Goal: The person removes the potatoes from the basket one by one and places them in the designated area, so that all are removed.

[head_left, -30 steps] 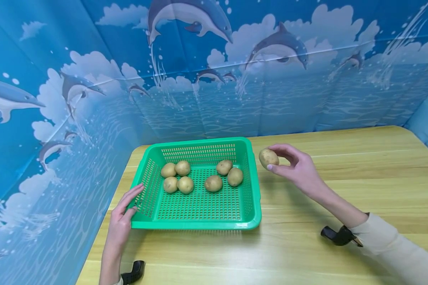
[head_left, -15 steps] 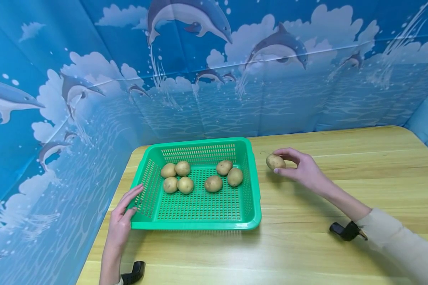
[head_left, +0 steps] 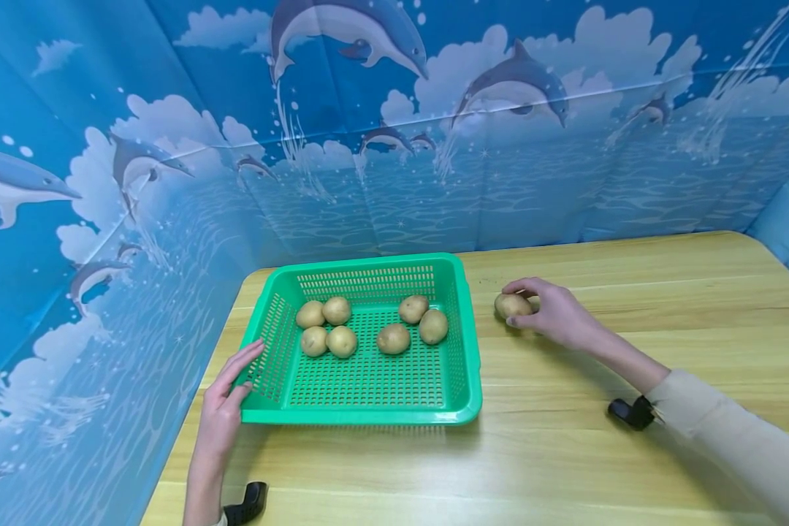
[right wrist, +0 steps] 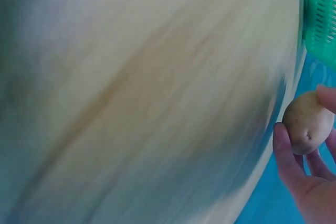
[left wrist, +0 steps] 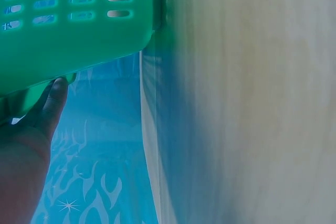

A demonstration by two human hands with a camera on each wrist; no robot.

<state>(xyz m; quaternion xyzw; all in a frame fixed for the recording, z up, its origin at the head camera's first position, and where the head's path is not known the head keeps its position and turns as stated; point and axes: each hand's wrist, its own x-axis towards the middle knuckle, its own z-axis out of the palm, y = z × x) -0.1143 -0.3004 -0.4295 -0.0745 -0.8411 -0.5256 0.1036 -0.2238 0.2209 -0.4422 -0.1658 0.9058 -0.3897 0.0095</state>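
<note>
Gripping, left hand (head_left: 220, 410): I hold the left rim of the green basket (head_left: 361, 416).
Basket load: seven potatoes (head_left: 342, 341), four left, three right.
Right hand (head_left: 555, 315): I pinch one potato (head_left: 511, 307), thumb against fingers, right of the basket; can't tell if it touches the table (head_left: 638, 321).
Potato handling: likely firm, fairly light, apt to roll; best held across its middle.

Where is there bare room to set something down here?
Free: the table between the right sleeve and the backdrop, the tabletop on the near side of the green basket, and the basket's near floor. Crowded: behind that, among seven potatoes; also where the right hand holds another potato.
</note>
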